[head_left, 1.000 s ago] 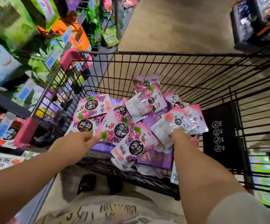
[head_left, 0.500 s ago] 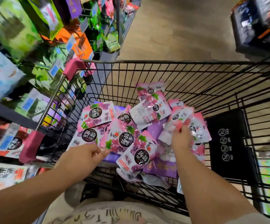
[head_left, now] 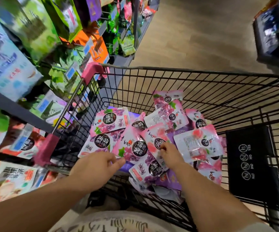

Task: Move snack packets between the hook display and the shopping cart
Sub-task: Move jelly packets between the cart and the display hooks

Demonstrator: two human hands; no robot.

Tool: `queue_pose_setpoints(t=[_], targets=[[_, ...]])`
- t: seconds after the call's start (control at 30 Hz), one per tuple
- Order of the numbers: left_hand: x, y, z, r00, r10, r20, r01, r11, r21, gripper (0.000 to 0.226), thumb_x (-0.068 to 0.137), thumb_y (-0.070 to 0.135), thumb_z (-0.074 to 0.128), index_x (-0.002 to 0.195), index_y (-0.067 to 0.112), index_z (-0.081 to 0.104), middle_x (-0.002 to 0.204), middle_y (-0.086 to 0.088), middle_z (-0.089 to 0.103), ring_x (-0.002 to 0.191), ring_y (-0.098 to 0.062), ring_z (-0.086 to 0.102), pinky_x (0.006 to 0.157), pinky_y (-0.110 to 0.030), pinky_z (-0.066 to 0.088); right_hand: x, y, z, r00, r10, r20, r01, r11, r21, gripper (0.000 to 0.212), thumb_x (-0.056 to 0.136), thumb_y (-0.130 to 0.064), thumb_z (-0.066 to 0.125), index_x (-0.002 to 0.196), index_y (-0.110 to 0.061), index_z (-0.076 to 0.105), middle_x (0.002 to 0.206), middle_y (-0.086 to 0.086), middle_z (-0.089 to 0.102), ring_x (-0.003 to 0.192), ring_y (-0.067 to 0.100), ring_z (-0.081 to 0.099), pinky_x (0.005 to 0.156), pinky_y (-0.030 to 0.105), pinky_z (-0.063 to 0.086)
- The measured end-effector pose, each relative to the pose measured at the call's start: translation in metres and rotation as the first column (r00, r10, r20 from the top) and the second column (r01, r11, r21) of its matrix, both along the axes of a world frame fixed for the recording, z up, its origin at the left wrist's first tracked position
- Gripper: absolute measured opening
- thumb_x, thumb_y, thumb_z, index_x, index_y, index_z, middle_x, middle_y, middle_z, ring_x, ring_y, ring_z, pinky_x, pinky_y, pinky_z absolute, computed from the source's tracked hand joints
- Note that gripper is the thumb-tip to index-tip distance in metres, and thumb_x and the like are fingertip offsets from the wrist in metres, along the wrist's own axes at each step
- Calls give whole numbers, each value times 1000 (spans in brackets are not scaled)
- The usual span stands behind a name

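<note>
A black wire shopping cart (head_left: 194, 72) holds a heap of snack packets. Most are purple grape packets (head_left: 109, 120); some are pink peach ones (head_left: 200, 143). My left hand (head_left: 97, 166) reaches over the near rim, thumb and forefinger pinched on the lower corner of a grape packet (head_left: 133, 148). My right hand (head_left: 171, 155) is beside it in the cart's middle, fingers curled on a pink peach packet (head_left: 155, 138) lying on the heap. The hook display (head_left: 91, 46) with hanging packets stands left of the cart.
Pink plastic corner guards (head_left: 91, 71) cap the cart's left rim, which is close against the shelves. A black flap with warning icons (head_left: 249, 158) hangs at the cart's right. Another dark shelf unit (head_left: 274, 30) stands far right across the brown floor aisle.
My right hand let the pink packet it held drop onto the heap at the right, then moved left onto another pink packet. My left hand stayed at the grape packet's corner.
</note>
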State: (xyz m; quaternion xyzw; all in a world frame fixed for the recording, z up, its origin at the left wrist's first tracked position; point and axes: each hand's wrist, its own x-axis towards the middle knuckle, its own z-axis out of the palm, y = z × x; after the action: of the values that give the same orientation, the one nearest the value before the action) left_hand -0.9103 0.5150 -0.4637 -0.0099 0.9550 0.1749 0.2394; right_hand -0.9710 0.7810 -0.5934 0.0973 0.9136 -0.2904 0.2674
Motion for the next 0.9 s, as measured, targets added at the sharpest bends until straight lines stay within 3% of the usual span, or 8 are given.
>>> queue_pose_setpoints(t=[0.07, 0.13, 0.27, 0.43, 0.53, 0.7, 0.77, 0.9], targets=[[0, 0, 0, 1000, 0, -1, 0, 1000, -3, 50, 84, 76, 32, 85, 34, 59, 74, 15, 56, 70, -3, 53, 60, -25, 40, -2, 9, -10, 991, -131, -1, 131, 991, 29, 19, 90, -8, 56, 108, -11, 59, 104, 13, 61, 90, 29, 62, 76, 38, 52], [0, 0, 0, 1000, 8, -1, -8, 1000, -3, 50, 84, 76, 32, 85, 34, 59, 75, 15, 57, 69, -2, 52, 61, -25, 40, -2, 17, -16, 972, -234, 0, 233, 968, 88, 32, 85, -18, 70, 112, -6, 58, 112, 17, 60, 96, 30, 60, 83, 38, 51], [-1, 2, 2, 999, 40, 22, -39, 999, -29, 50, 84, 75, 34, 93, 35, 62, 80, 15, 59, 68, -4, 49, 64, -26, 42, 0, 22, -20, 955, -276, 112, 260, 956, 136, 48, 84, -37, 73, 119, -8, 57, 114, 13, 60, 95, 26, 58, 83, 30, 46], [-2, 3, 3, 998, 53, 38, -52, 998, -27, 48, 85, 74, 35, 94, 35, 62, 81, 15, 62, 66, 3, 47, 63, -25, 42, -4, 25, -26, 921, -346, 179, 347, 938, 26, 68, 77, -40, 79, 130, -11, 48, 124, 10, 59, 105, 28, 63, 98, 43, 50], [-3, 4, 4, 998, 48, 51, -47, 999, -24, 49, 85, 74, 35, 93, 35, 63, 82, 15, 62, 70, 1, 51, 62, -24, 42, -6, 31, -23, 911, -357, 207, 354, 934, 55, 84, 67, -49, 84, 132, -14, 43, 123, 6, 58, 113, 30, 58, 99, 44, 47], [-4, 4, 2, 997, 48, 54, -47, 999, -18, 48, 85, 74, 36, 90, 34, 62, 80, 14, 61, 74, -3, 55, 65, -25, 44, -8, 33, -15, 835, -446, 321, 501, 859, -110, 59, 68, -33, 87, 106, -7, 50, 101, 7, 60, 87, 20, 57, 78, 28, 47], [-5, 4, 2, 998, 42, 47, -41, 999, -21, 48, 85, 74, 35, 89, 34, 62, 78, 14, 60, 74, -4, 56, 65, -26, 44, -10, 32, -13, 780, -484, 396, 602, 752, -267, 56, 72, -18, 85, 114, 3, 55, 96, 10, 66, 79, 20, 62, 64, 27, 50], [-5, 4, 3, 998, 46, 43, -46, 999, -9, 46, 84, 75, 35, 84, 36, 59, 72, 14, 57, 71, -3, 54, 62, -26, 42, -14, 25, 0, 782, -443, 438, 609, 692, -388, 57, 74, -12, 82, 123, -1, 55, 108, 15, 70, 86, 26, 66, 72, 35, 53]])
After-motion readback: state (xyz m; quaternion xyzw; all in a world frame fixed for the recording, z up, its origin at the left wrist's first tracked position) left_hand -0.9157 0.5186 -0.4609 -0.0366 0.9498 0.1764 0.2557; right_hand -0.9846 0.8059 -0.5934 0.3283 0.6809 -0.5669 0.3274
